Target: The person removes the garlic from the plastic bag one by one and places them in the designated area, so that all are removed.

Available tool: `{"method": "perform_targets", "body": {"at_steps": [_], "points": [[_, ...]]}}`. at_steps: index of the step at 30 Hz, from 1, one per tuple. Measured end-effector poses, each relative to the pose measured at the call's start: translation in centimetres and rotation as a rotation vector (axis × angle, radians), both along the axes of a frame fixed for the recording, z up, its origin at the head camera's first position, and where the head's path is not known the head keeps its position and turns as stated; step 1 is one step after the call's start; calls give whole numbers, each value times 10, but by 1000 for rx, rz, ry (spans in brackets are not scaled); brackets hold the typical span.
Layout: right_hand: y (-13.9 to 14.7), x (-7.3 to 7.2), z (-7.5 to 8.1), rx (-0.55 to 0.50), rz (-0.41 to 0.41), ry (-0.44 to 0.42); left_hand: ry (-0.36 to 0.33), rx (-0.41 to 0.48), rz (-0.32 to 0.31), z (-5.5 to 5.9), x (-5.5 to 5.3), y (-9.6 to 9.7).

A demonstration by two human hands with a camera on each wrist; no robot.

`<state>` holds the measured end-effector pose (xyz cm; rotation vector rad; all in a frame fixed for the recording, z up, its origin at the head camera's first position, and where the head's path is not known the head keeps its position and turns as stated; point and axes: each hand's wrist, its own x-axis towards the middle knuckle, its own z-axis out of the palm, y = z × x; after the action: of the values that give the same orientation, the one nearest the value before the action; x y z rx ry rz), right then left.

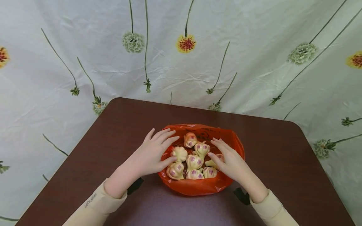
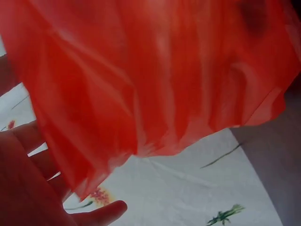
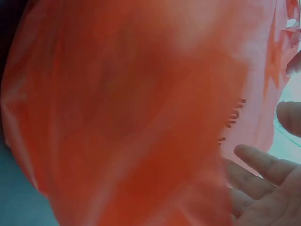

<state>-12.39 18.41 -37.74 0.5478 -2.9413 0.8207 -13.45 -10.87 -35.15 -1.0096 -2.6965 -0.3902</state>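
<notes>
A red plastic bag [image 1: 198, 187], its mouth spread wide and rim rolled down, sits on the table with several garlic bulbs [image 1: 194, 162] inside, cream with purple patches. One bulb [image 1: 190, 140] at the back looks more orange. At the bag's left rim my left hand [image 1: 154, 155] reaches over with fingers spread and straight. Opposite it, my right hand [image 1: 231, 160] extends over the right rim, fingers loosely straight, thumb in front of a bulb. Both wrist views show the bag's red side beside the left hand [image 2: 28, 181] and right hand [image 3: 270, 188]; neither grips a bulb.
The dark brown table [image 1: 135, 116] has rounded far corners. Behind it and along its sides hangs a pale cloth [image 1: 254, 28] printed with flowers. Dark wrist straps [image 1: 135, 185] show below both forearms, near the front of the bag.
</notes>
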Motion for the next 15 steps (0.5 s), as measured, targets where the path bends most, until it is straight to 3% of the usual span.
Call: {"method": "perform_targets", "body": {"at_steps": [5, 10, 15], "points": [[-1, -8, -5, -14, -7, -102, -5, -29, 26, -8, -4, 2], [0, -15, -9, 21, -52, -207, -64, -52, 60, -15, -7, 0], [5, -16, -17, 56, -67, -209, -137, -77, 90, -23, -10, -5]]}}
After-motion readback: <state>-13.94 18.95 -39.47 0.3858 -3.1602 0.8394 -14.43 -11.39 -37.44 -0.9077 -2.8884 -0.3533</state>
